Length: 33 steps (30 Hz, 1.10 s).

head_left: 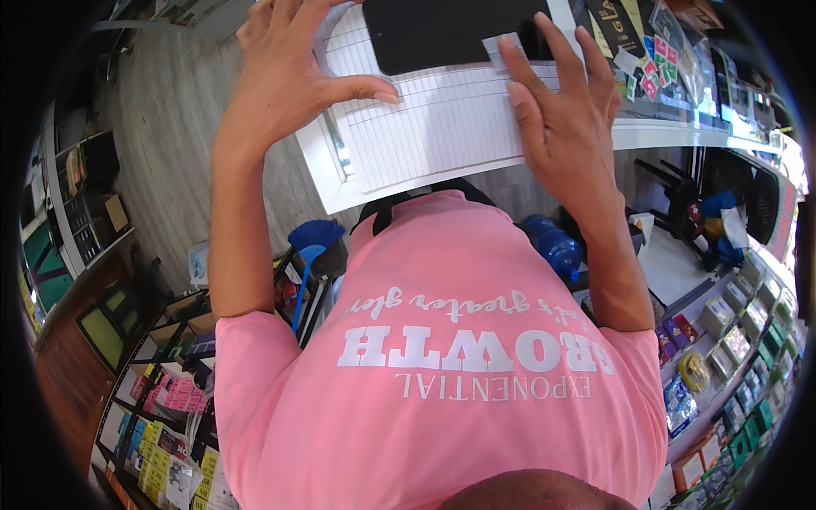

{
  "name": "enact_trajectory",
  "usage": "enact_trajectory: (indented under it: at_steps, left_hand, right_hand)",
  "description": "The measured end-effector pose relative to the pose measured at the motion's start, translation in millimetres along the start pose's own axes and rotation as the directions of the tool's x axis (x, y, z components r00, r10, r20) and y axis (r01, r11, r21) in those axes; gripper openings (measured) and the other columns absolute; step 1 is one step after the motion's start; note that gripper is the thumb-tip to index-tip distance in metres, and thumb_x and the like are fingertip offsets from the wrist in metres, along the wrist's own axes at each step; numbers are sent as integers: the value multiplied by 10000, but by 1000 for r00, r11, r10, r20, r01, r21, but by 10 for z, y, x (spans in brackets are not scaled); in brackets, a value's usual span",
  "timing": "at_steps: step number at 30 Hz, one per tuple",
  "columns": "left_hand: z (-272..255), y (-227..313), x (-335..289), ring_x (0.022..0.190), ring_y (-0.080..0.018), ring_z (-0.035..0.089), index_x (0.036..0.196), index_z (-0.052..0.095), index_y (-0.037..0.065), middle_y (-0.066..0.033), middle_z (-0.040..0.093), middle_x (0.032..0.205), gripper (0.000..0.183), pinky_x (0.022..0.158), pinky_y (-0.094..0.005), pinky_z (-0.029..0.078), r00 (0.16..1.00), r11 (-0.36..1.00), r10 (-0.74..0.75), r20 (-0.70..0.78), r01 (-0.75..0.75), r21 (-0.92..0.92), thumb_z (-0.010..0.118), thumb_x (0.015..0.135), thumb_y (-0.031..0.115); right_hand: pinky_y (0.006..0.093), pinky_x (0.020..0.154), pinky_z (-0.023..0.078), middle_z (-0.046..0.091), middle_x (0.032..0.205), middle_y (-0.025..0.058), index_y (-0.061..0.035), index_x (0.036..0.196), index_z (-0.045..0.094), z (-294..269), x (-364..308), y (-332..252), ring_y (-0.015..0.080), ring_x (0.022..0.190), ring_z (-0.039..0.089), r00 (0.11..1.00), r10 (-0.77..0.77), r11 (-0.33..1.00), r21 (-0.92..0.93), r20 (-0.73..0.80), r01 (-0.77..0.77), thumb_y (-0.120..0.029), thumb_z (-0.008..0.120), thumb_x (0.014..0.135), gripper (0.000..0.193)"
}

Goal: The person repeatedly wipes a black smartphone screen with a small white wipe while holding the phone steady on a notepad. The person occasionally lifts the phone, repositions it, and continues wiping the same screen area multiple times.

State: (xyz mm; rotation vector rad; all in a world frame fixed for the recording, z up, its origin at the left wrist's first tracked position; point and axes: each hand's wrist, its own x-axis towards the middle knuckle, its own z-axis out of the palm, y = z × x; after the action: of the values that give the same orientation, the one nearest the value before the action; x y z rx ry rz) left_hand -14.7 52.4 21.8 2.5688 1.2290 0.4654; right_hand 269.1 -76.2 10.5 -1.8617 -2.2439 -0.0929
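Note:
A black smartphone (pixel 450 38) lies face up on lined white paper (pixel 433 127); the frame's upper edge cuts off part of it. At its left end is my left hand (pixel 285 72), open, its thumb stretched out over the paper below the phone's corner. The tips of its other fingers are partly out of view. My right hand (pixel 561 106) is over the phone's right end. Its index finger presses a small pale square wipe (pixel 493 54) against the phone near the lower edge. The thumb is just below, and the remaining fingers reach forward.
Under the paper is a white-framed glass counter (pixel 327 191), with small printed cards (pixel 659 64) at its right. A blue water bottle (pixel 557 246) and a blue dustpan (pixel 314 234) stand below. Stocked shelves (pixel 174 399) line the left, and packaged goods (pixel 731 340) the right.

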Motion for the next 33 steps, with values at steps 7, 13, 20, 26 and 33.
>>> enact_trajectory:
  at_steps: [7,13,20,26,33]
  left_hand:
    - [99,-150,-26,1497,-400,391,1415,580,181,-126,495,1600,982,1216,-569,288,989,992,115,-90,-119,-40,983,616,583]
    - [58,-109,-34,1500,-398,389,1418,581,166,-133,489,1600,940,1227,-566,277,996,996,76,-52,-78,-50,981,654,540]
    - [79,-11,-5,1490,-396,397,1395,602,138,-155,495,1583,903,1228,-577,291,997,999,21,-76,-23,-33,960,689,575]
    - [104,-9,-1,1492,-407,394,1388,605,129,-178,495,1579,908,1235,-578,289,997,1000,-10,-73,10,-7,956,687,587]
    - [74,5,28,1499,-416,384,1369,622,132,-188,493,1569,903,1256,-580,248,999,999,-15,-42,14,-31,968,663,576]
  right_hand:
    - [611,1159,298,363,1680,187,-160,1451,668,-43,304,-514,455,1536,257,987,-153,982,120,41,147,-273,609,1057,415]
    - [584,1159,306,410,1638,189,-147,1438,675,-73,511,-666,448,1511,302,985,-169,976,144,47,160,-272,630,1047,413]
    - [598,1180,301,457,1611,210,-150,1451,680,78,745,-506,460,1513,329,983,-175,983,52,-47,177,-279,593,1075,407]
    - [621,1206,301,473,1609,220,-156,1449,689,-35,752,-216,481,1519,349,994,-107,994,15,-16,107,-283,555,1101,395]
    - [615,1222,287,463,1625,209,-172,1477,677,-158,617,347,472,1529,347,996,-88,992,-86,15,89,-271,530,1105,411]
